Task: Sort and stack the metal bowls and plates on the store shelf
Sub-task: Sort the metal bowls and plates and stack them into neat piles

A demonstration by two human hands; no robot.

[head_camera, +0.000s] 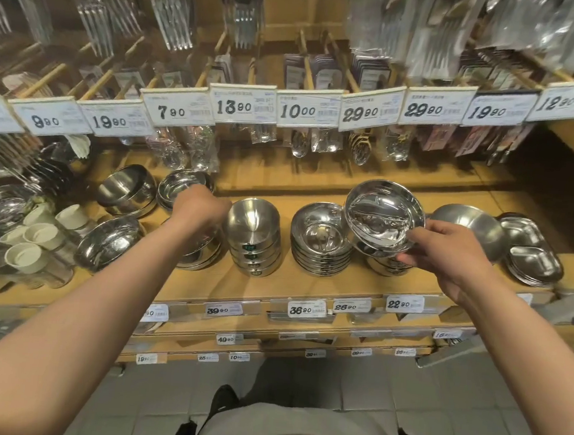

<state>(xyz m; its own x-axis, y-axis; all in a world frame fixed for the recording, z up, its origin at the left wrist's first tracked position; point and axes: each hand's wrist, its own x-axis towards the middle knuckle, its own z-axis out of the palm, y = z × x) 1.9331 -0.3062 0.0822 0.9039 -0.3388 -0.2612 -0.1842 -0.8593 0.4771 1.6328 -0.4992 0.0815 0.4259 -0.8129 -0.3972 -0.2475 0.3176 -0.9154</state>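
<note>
My right hand (447, 254) pinches the rim of a shiny shallow metal bowl (383, 214), tilted toward me, just above a low stack of similar bowls (386, 264). My left hand (198, 210) reaches down onto another stack of metal bowls (203, 258) at the shelf's left middle. Its fingers bend over the top bowl's rim and are partly hidden behind the back of the hand. Between the hands stand a stack of deeper bowls (253, 238) and a stack of shallow bowls (321, 244).
An upturned bowl (467, 224) and divided metal trays (529, 258) lie at the right. More steel bowls (126, 189) sit at the back left, white cups (37, 235) at the far left. Price tags (239, 107) and hanging cutlery overhang the wooden shelf (307, 287).
</note>
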